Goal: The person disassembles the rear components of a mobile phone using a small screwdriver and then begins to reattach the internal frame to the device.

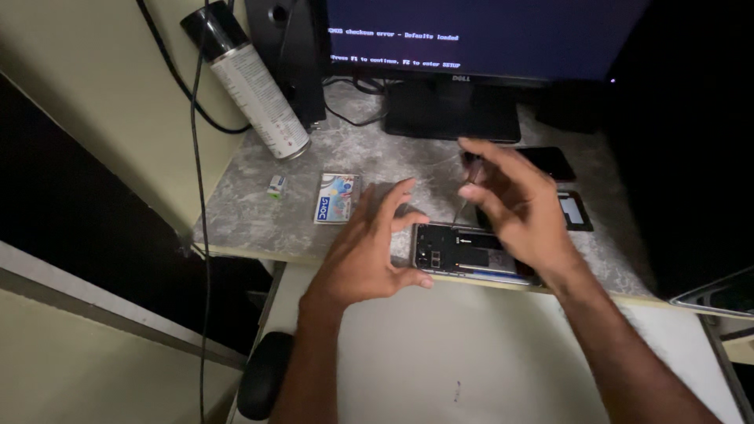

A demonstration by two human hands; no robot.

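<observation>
An opened phone (pixel 471 253) lies at the desk's (pixel 259 212) front edge, its back off. The left hand (pixel 369 247) braces its left end, fingers spread and gripping nothing; the right hand (pixel 514 200) pinches a thin tool (pixel 465 195) above it. Judged step: working inside the phone; the next move calls for a steady tip placement.

Dim room, grey marbled desk (pixel 259 228); cream wall (pixel 94 71), dark monitor (pixel 471 31)

2 hands (pixel 369 251) (pixel 518 208) over an opened phone (pixel 463 253) on a grey marbled desk (pixel 251 212), thin tool (pixel 470 182) in right.
</observation>
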